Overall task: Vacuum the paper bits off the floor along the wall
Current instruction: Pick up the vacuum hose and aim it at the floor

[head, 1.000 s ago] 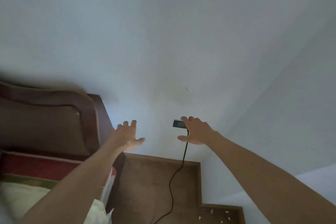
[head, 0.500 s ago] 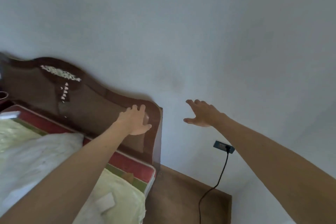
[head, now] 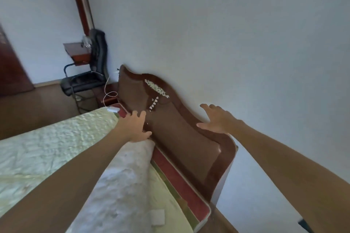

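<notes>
No vacuum cleaner and no paper bits show in the head view. My left hand (head: 136, 126) is stretched out over the head of the bed with its fingers straight, empty, in front of the brown headboard (head: 176, 130). My right hand (head: 217, 119) is also spread and empty, held near the headboard's top edge in front of the pale wall (head: 227, 43). A dark wall socket (head: 305, 225) peeks out at the bottom right, partly behind my right forearm. A strip of brown floor (head: 223, 223) shows between the bed and the wall.
The bed with a pale quilt (head: 47, 153) and a white pillow (head: 121, 185) fills the lower left. Beyond it stand a bedside table (head: 108, 95) with a white cable, a black office chair (head: 91, 73) and a small wooden desk (head: 75, 52). A dark door (head: 11, 70) is at far left.
The view has swung left from the floor corner and socket to the bed and headboard. The cord and paper bits have left the frame. Both hands stay spread and empty.
</notes>
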A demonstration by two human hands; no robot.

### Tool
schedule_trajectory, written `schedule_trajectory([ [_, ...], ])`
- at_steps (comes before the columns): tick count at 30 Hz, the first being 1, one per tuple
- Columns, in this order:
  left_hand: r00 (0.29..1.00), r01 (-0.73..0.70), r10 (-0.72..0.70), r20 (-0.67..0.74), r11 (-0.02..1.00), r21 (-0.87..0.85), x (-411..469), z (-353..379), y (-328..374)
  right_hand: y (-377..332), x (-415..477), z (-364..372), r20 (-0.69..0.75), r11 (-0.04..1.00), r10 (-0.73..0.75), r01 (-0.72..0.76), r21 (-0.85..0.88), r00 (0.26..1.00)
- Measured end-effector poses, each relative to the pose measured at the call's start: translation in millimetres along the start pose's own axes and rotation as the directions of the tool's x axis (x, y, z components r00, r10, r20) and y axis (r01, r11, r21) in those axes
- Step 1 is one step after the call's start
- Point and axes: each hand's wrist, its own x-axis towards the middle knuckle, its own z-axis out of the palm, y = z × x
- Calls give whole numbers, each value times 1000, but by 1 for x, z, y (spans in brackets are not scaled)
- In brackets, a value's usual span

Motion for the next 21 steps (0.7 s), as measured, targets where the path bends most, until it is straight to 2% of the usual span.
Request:
schedule_trajectory([
  [6,971,239,-239,11,970,51,-27,-12,-57,-54,62,-7,-12,973,-232,232,-4,973],
  [11,911,411,-413,14,908,83,-71,-14,-97,-109,92,-9,-12,914,-404,404,26,915],
  [17,801,594,-599,12,796,113,-155,-18,-137,-202,99,-9,-18,803,-595,596,25,803],
  [21,703,706,-711,-14,696,131,-232,-21,-163,-280,85,-7,-8,700,-714,714,34,700],
])
